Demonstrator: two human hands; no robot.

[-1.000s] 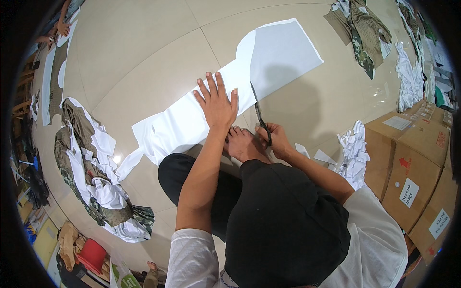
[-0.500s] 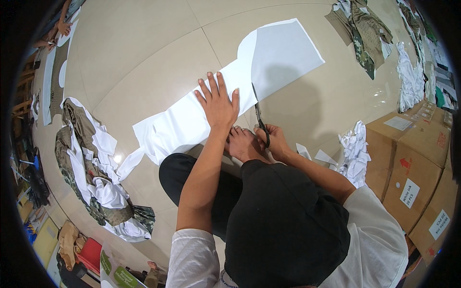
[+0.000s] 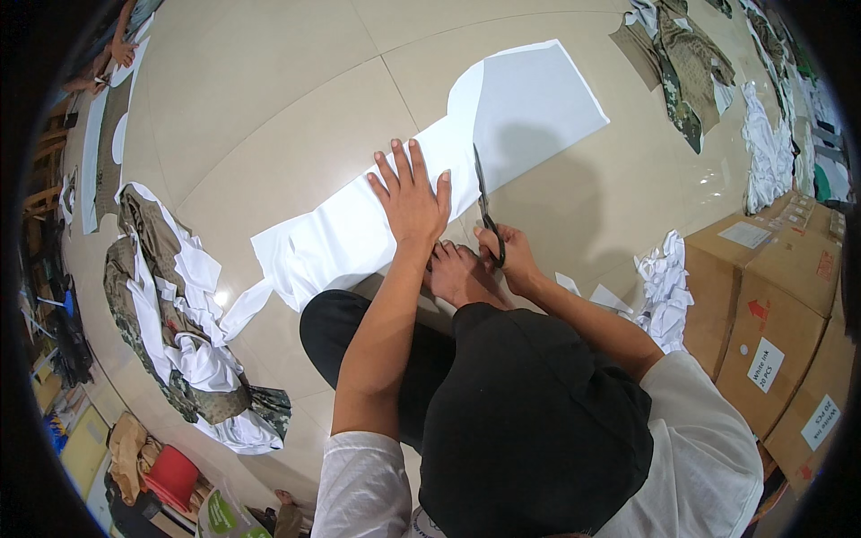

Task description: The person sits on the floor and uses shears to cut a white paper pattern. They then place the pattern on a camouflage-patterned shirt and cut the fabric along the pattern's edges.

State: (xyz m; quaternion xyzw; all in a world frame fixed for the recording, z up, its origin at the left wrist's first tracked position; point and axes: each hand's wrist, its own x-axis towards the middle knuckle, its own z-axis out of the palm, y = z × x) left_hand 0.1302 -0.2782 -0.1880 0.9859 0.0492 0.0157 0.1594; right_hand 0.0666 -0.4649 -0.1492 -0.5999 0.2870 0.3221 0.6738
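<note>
A long white piece of fabric (image 3: 336, 235) lies slantwise on the floor. At its upper right, a pale grey-white panel (image 3: 536, 100) shows beside the curved white edge. My left hand (image 3: 413, 204) rests flat on the white fabric with fingers spread. In my right hand (image 3: 514, 258) are black-handled scissors (image 3: 483, 190), thumb and fingers around the handles. Their blades point away from me along the line where white fabric and pale panel meet. How much cloth sits between the blades is hard to see. My bare foot (image 3: 460, 274) stands just below the fabric, between my hands.
Camouflage and white fabric pieces (image 3: 193, 336) lie heaped at left, with more camouflage cloth (image 3: 689, 67) at far right. Crumpled white scraps (image 3: 665, 287) sit beside stacked cardboard boxes (image 3: 776, 314). Another person's hand (image 3: 123, 52) shows at top left near a long strip of cloth.
The scissors and my right hand have moved slightly away from me, and more of the blades shows above the fabric. My left hand stays flat on the cloth.
</note>
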